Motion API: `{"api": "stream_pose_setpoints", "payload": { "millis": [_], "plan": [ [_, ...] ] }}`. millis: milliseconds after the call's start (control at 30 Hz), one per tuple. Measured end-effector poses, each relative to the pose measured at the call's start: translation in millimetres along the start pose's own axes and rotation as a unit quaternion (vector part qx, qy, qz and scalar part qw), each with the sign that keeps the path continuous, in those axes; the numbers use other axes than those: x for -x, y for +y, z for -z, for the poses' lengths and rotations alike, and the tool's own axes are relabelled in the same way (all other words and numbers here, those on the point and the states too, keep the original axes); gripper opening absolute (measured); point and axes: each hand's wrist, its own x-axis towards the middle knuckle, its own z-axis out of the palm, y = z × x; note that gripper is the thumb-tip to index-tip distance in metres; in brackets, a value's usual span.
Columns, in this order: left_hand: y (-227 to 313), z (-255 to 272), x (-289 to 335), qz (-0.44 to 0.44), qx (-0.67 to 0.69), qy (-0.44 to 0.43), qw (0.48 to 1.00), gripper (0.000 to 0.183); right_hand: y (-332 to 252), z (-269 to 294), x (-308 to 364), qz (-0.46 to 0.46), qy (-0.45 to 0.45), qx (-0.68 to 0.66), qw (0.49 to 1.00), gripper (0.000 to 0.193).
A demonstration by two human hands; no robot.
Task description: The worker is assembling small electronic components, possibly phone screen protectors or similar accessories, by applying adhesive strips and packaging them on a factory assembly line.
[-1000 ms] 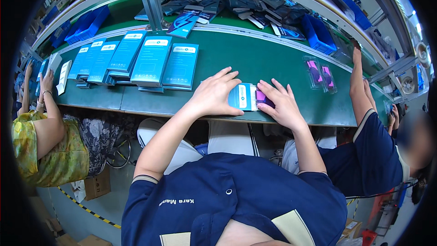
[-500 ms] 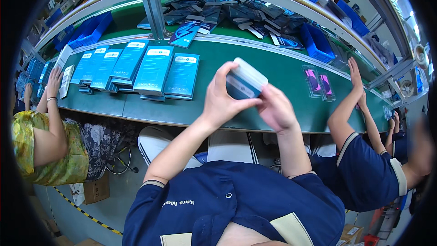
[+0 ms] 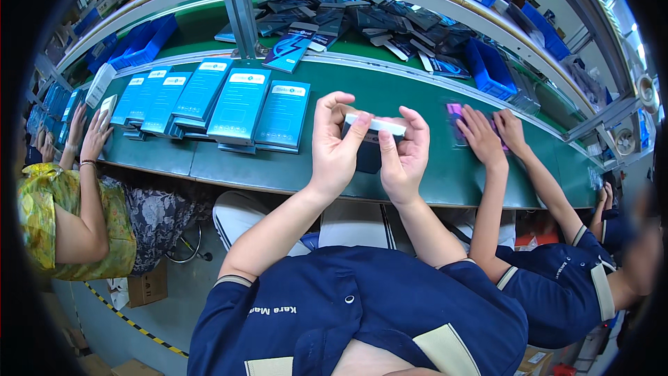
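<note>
Above the front part of the green table I hold a flat blue-and-dark carton between both hands. Its narrow white end faces up and toward me. My left hand grips the carton's left side, thumb pressed on the white end. On the other side my right hand has its thumb against that same end, with the fingers curled behind. Most of the carton's far face is hidden. Left of my hands lie stacks of flat blue cartons, the nearest one beside my left forearm.
Many dark blue cartons are heaped under the shelf, with a blue bin at their right. A metal post rises behind the stacks. On the right, a co-worker's hands cover pink-and-black packs; another person's hands touch a white carton.
I have tipped the carton so its white end faces me, with both thumbs now on it. The right co-worker's hands have come down onto the pink packs. The view shifted slightly.
</note>
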Motion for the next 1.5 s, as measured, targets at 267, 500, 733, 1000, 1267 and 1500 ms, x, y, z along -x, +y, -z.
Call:
{"api": "stream_pose_setpoints", "payload": {
  "millis": [267,500,733,1000,1267,1500],
  "plan": [
    [-17.2,7.0,-0.3,-0.138,-0.111,0.021,0.984,0.016,7.5,-1.7,-2.5,0.003,0.019,-0.065,0.998,0.027],
    [-20.4,27.4,6.0,-0.161,-0.484,-0.094,0.855,0.072,39.9,21.0,-8.4,0.064,-0.008,0.107,0.992,0.038],
    [26.7,25.8,-8.4,-0.003,-0.728,-0.058,0.683,0.086,46.3,32.1,-123.6,-0.080,-0.201,0.417,0.883,0.038],
    [-12.8,71.9,-1.6,-0.183,-0.759,-0.059,0.623,0.038,144.2,60.8,-244.4,-0.158,-0.156,0.767,0.602,0.109],
    [-3.5,74.1,-3.0,-0.194,-0.700,-0.032,0.686,0.013,181.9,61.9,-263.1,-0.148,-0.219,0.786,0.559,0.087],
    [-3.8,76.4,-4.1,-0.203,-0.689,-0.038,0.695,0.010,195.4,60.2,-273.3,-0.220,-0.160,0.766,0.583,0.067]
  ]
}}
